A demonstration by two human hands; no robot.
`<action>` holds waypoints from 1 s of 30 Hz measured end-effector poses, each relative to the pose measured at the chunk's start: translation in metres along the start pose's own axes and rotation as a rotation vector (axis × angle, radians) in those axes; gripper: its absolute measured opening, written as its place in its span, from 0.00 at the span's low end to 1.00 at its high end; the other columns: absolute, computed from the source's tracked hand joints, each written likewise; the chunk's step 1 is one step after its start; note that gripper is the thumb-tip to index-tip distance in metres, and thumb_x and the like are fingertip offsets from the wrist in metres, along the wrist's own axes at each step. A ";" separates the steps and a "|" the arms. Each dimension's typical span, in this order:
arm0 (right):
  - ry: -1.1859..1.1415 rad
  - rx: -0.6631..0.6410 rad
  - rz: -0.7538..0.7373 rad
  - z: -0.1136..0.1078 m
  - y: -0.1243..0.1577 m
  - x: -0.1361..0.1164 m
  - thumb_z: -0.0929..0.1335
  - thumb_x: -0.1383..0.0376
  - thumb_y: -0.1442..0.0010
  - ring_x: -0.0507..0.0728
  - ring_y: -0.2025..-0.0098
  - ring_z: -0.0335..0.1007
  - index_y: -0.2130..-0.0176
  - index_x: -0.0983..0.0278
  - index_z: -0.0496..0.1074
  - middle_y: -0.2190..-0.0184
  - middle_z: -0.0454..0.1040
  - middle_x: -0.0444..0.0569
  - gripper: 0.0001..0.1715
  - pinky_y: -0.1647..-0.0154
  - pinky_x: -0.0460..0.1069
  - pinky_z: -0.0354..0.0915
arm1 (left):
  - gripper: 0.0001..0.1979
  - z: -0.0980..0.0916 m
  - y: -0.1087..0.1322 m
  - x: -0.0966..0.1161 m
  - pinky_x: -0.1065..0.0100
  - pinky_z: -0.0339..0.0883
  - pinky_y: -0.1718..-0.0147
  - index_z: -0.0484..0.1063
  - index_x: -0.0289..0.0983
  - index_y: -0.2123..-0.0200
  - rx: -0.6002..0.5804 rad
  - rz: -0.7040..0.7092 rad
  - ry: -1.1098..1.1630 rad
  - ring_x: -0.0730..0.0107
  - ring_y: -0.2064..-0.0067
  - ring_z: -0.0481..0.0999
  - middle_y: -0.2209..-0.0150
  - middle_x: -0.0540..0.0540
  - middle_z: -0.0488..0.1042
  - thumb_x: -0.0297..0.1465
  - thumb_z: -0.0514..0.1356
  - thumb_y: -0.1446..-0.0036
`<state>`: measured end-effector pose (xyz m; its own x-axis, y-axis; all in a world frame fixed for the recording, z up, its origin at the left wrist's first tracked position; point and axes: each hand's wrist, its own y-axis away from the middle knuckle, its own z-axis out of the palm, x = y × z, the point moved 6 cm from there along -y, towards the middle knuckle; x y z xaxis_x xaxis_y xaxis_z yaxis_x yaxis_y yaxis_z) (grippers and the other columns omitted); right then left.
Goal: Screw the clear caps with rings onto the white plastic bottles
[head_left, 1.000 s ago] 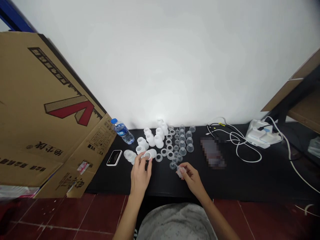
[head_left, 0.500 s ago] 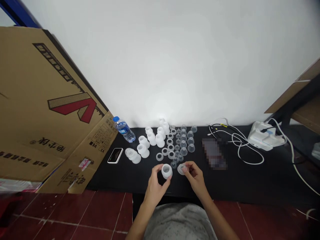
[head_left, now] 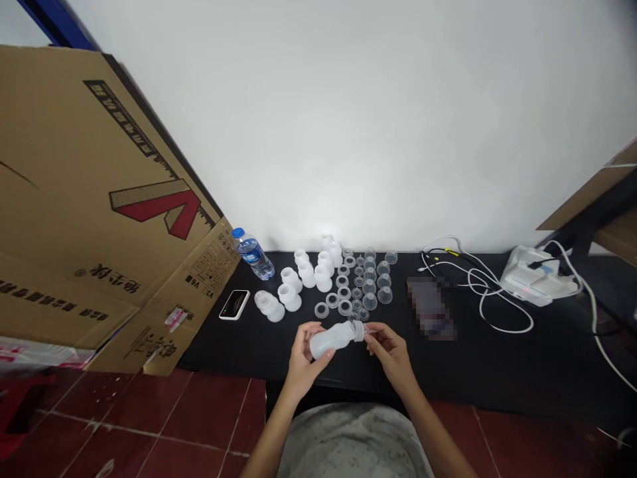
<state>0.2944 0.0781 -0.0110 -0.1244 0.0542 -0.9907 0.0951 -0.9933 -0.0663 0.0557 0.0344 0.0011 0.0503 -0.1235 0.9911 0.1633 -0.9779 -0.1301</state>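
Observation:
My left hand [head_left: 302, 362] is wrapped round a whitish translucent baby bottle [head_left: 330, 339], tilted with its mouth toward the right. My right hand [head_left: 391, 350] pinches a clear screw ring [head_left: 359, 330], which sits at the bottle's mouth; whether it is threaded on cannot be told. Just beyond my hands lie several loose rings [head_left: 345, 307], small clear nipples [head_left: 357, 292] and rows of clear dome caps [head_left: 369, 285]. Several open white bottles [head_left: 289, 297] stand to the left of them.
On the black table [head_left: 478, 365] a white-framed phone [head_left: 234, 305] and a water bottle [head_left: 254, 255] are at left, beside a big cardboard box [head_left: 124, 265]. A blurred dark object [head_left: 430, 309], white cables [head_left: 488, 292] and a white power adapter [head_left: 535, 275] lie at right.
My left hand has tipped the bottle from upright to lying toward the right. My right hand has brought the ring against its mouth. The view has shifted slightly.

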 end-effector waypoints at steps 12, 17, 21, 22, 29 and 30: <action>0.188 -0.063 -0.027 0.004 0.002 0.004 0.78 0.47 0.38 0.58 0.67 0.73 0.53 0.60 0.85 0.68 0.80 0.48 0.23 0.64 0.51 0.70 | 0.31 -0.016 0.000 -0.004 0.55 0.77 0.44 0.78 0.39 0.39 0.196 -0.015 0.003 0.50 0.45 0.84 0.44 0.37 0.82 0.45 0.74 0.43; 0.209 -0.070 -0.036 0.004 0.002 0.006 0.78 0.48 0.38 0.58 0.65 0.74 0.53 0.59 0.85 0.66 0.82 0.48 0.21 0.62 0.51 0.71 | 0.31 -0.014 0.000 0.000 0.60 0.76 0.45 0.79 0.39 0.38 0.199 0.011 -0.040 0.54 0.45 0.83 0.44 0.38 0.82 0.44 0.73 0.42; 0.208 -0.079 -0.058 0.005 0.002 0.004 0.78 0.48 0.38 0.59 0.64 0.76 0.54 0.59 0.86 0.63 0.84 0.50 0.21 0.61 0.52 0.73 | 0.30 -0.014 0.000 0.001 0.63 0.76 0.47 0.79 0.40 0.38 0.192 0.025 -0.058 0.56 0.46 0.82 0.44 0.39 0.81 0.44 0.73 0.40; 0.214 -0.083 -0.062 0.005 0.003 0.004 0.78 0.47 0.38 0.60 0.64 0.76 0.54 0.59 0.86 0.62 0.84 0.51 0.21 0.60 0.52 0.73 | 0.30 -0.015 0.000 0.000 0.63 0.76 0.47 0.79 0.40 0.37 0.195 0.027 -0.056 0.56 0.45 0.82 0.44 0.39 0.80 0.44 0.72 0.40; 0.288 -0.105 -0.098 0.009 0.006 -0.003 0.77 0.50 0.36 0.59 0.65 0.75 0.54 0.58 0.86 0.64 0.83 0.50 0.17 0.62 0.53 0.72 | 0.31 -0.017 0.000 -0.005 0.67 0.77 0.55 0.78 0.39 0.36 0.209 -0.020 -0.062 0.60 0.52 0.81 0.44 0.40 0.79 0.48 0.70 0.37; 0.291 -0.102 -0.105 0.010 0.006 -0.005 0.77 0.50 0.36 0.59 0.65 0.75 0.55 0.58 0.86 0.64 0.83 0.49 0.17 0.62 0.53 0.72 | 0.31 -0.016 0.000 -0.004 0.67 0.76 0.56 0.79 0.39 0.37 0.216 -0.025 -0.065 0.61 0.53 0.81 0.45 0.40 0.79 0.48 0.70 0.38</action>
<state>0.2862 0.0708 -0.0053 0.1478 0.1978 -0.9690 0.1969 -0.9661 -0.1672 0.0393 0.0319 -0.0021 0.1062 -0.0816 0.9910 0.3720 -0.9210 -0.1157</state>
